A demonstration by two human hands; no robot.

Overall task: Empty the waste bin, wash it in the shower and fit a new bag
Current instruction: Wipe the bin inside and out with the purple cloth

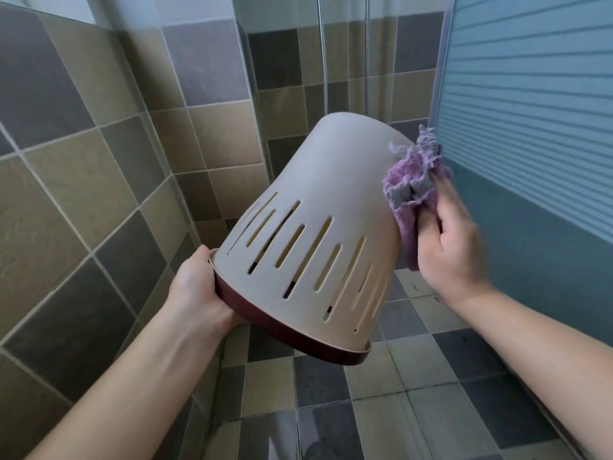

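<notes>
beige plastic waste bin, slotted, with a dark red rim, is held upside down and tilted above the tiled shower floor. the left hand grips its rim; the right hand pinches a purple cloth against its side.

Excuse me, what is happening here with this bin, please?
A person stands in a tiled shower. The left hand holds the beige waste bin by its dark red rim, base tilted upward. The right hand presses a purple cloth against the bin's side. No bag is visible on the bin.
</notes>
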